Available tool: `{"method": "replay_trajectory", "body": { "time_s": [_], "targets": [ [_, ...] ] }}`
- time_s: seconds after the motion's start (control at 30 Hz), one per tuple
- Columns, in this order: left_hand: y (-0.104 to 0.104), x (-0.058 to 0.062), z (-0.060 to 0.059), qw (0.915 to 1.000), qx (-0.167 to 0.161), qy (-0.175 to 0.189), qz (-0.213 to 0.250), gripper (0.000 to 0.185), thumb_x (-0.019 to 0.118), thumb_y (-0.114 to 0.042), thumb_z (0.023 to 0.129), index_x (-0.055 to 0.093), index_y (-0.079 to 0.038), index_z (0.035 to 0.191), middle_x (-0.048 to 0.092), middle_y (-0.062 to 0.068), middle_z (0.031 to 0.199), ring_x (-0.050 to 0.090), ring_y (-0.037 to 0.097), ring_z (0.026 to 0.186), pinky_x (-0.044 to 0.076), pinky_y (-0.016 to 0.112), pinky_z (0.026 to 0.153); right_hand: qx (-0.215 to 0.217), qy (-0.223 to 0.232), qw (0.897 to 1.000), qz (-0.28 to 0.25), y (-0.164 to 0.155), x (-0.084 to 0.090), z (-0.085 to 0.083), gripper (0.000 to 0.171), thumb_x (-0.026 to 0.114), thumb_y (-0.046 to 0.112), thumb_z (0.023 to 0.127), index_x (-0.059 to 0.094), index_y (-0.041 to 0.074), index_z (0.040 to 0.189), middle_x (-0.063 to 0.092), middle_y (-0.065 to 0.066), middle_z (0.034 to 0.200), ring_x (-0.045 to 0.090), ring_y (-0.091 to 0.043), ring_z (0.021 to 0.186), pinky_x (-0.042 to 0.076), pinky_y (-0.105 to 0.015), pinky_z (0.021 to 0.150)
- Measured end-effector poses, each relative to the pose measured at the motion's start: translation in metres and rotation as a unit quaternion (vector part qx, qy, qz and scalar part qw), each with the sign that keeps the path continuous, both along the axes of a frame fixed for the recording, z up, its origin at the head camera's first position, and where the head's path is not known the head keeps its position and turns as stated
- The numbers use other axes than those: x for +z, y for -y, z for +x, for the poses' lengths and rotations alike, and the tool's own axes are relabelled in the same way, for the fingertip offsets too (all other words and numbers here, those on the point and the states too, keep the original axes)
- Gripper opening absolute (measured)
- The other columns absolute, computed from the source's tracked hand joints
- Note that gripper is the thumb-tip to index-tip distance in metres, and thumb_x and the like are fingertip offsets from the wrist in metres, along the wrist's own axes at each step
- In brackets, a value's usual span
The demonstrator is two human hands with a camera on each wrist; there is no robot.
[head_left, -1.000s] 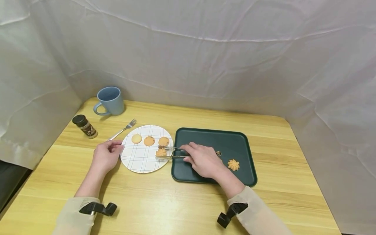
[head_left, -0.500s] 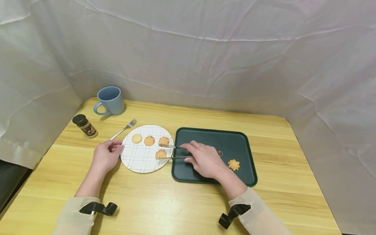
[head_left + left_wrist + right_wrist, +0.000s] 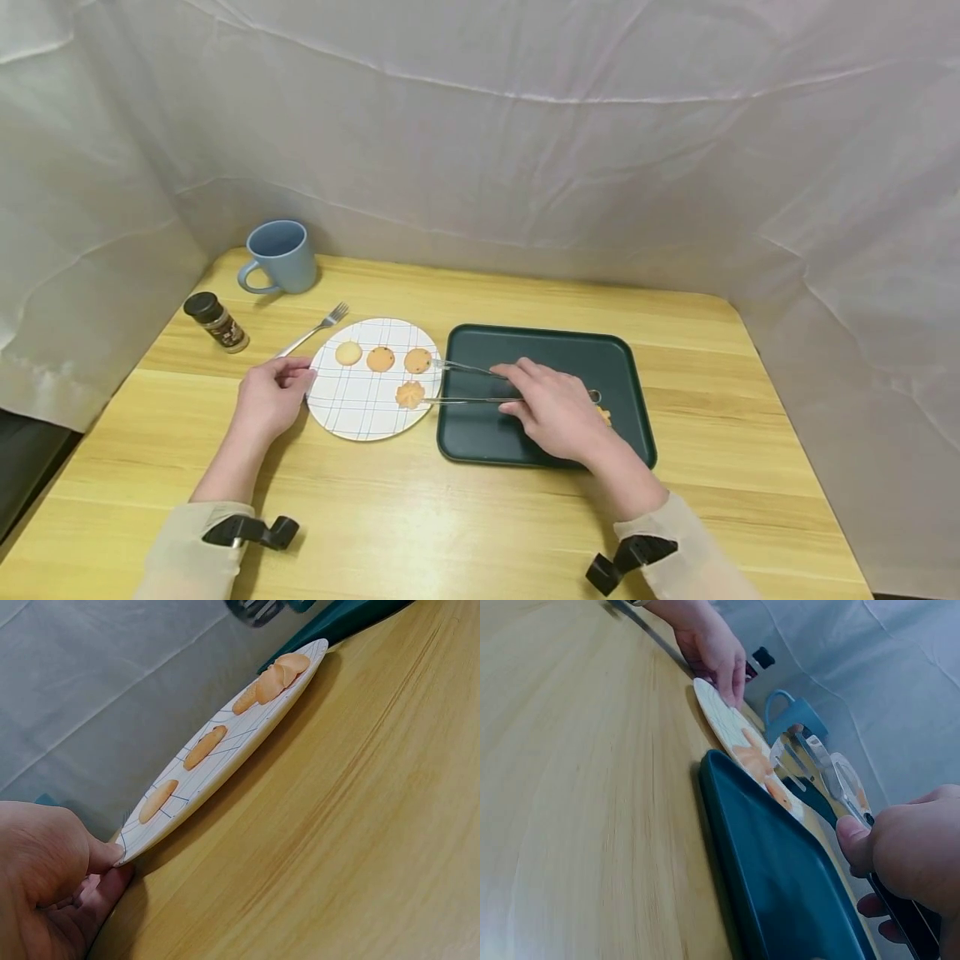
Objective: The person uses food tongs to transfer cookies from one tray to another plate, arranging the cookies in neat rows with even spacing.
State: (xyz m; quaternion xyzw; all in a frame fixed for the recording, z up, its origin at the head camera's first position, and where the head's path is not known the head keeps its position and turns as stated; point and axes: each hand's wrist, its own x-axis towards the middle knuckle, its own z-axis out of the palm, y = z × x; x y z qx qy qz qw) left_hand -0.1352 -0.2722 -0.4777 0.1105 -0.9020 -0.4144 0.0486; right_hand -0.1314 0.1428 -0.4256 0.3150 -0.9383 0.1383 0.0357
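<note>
Left hand (image 3: 272, 398) pinches the checked plate (image 3: 352, 410) by its rim, left of centre, while the right hand (image 3: 558, 412) grips parted tongs (image 3: 472, 401) over the tray (image 3: 480, 437), right of centre.

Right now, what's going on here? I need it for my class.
A person's right hand holds metal tongs, tips apart and gripping nothing, by the plate. The left hand pinches the plate's edge. The plate bears three round cookies in a row and one flower-shaped cookie; a second flower cookie lies on the green tray, partly hidden by the right hand.
</note>
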Motion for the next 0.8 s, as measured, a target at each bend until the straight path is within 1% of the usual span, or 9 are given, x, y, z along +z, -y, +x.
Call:
{"method": "replay_trajectory", "body": {
  "time_s": [0.1, 0.23, 0.33, 0.5, 0.57, 0.63, 0.8],
  "targets": [
    [0.001, 0.000, 0.000, 1.0000, 0.000, -0.001, -0.001, 0.030, 0.065, -0.017, 0.105, 0.072, 0.002, 0.127, 0.073, 0.018, 0.109, 0.064, 0.026, 0.097, 0.047, 0.020, 0.075, -0.007, -0.007, 1.000, 0.000, -0.012, 0.001, 0.003, 0.049, 0.076, 0.028, 0.101, 0.061, 0.017, 0.146, 0.068, -0.002, 0.116, 0.066, -0.020, 0.090, 0.055, -0.042, 0.073],
    [0.001, 0.000, 0.000, 1.0000, -0.001, 0.000, 0.002, 0.031, 0.065, -0.018, 0.105, 0.071, 0.002, 0.128, 0.073, 0.017, 0.109, 0.064, 0.026, 0.097, 0.047, 0.020, 0.075, -0.020, -0.015, 1.000, -0.005, -0.030, 0.003, 0.006, 0.050, 0.077, 0.027, 0.100, 0.061, 0.016, 0.146, 0.068, -0.002, 0.112, 0.062, -0.016, 0.081, 0.052, -0.037, 0.067],
    [0.001, 0.000, -0.001, 1.0000, -0.002, 0.001, 0.004, 0.031, 0.065, -0.018, 0.105, 0.071, 0.003, 0.128, 0.072, 0.018, 0.109, 0.064, 0.026, 0.097, 0.047, 0.019, 0.074, -0.028, -0.017, 0.999, -0.010, -0.042, 0.004, 0.009, 0.051, 0.079, 0.025, 0.098, 0.061, 0.016, 0.146, 0.068, -0.001, 0.112, 0.060, -0.013, 0.079, 0.049, -0.034, 0.064],
    [0.001, 0.000, -0.001, 1.0000, -0.003, 0.003, 0.003, 0.032, 0.065, -0.018, 0.105, 0.071, 0.003, 0.129, 0.072, 0.018, 0.110, 0.064, 0.026, 0.097, 0.047, 0.019, 0.074, -0.039, -0.009, 0.999, -0.011, -0.063, 0.008, 0.017, 0.052, 0.078, 0.023, 0.099, 0.060, 0.016, 0.147, 0.068, 0.000, 0.113, 0.055, -0.010, 0.075, 0.045, -0.031, 0.060],
    [0.001, 0.000, -0.001, 1.0000, -0.004, 0.002, 0.002, 0.031, 0.065, -0.017, 0.105, 0.071, 0.003, 0.129, 0.073, 0.018, 0.109, 0.064, 0.026, 0.097, 0.047, 0.019, 0.074, -0.046, -0.001, 0.999, -0.010, -0.070, 0.008, 0.020, 0.052, 0.079, 0.024, 0.098, 0.060, 0.017, 0.147, 0.068, 0.000, 0.111, 0.051, -0.008, 0.070, 0.042, -0.029, 0.057],
    [0.001, 0.000, -0.001, 1.0000, -0.005, 0.001, 0.002, 0.031, 0.065, -0.017, 0.105, 0.071, 0.003, 0.128, 0.073, 0.018, 0.109, 0.064, 0.026, 0.097, 0.047, 0.019, 0.074, -0.053, 0.007, 0.999, -0.011, -0.078, 0.007, 0.022, 0.053, 0.080, 0.026, 0.098, 0.061, 0.017, 0.146, 0.067, 0.001, 0.110, 0.048, -0.007, 0.067, 0.040, -0.028, 0.055],
    [0.000, 0.000, -0.001, 1.0000, -0.006, 0.003, 0.004, 0.031, 0.066, -0.016, 0.105, 0.071, 0.003, 0.129, 0.073, 0.018, 0.110, 0.064, 0.026, 0.097, 0.047, 0.019, 0.074, -0.062, 0.017, 0.998, -0.015, -0.093, 0.001, 0.029, 0.052, 0.080, 0.025, 0.098, 0.061, 0.018, 0.145, 0.066, 0.002, 0.108, 0.047, -0.004, 0.067, 0.039, -0.027, 0.054]
  ]
}}
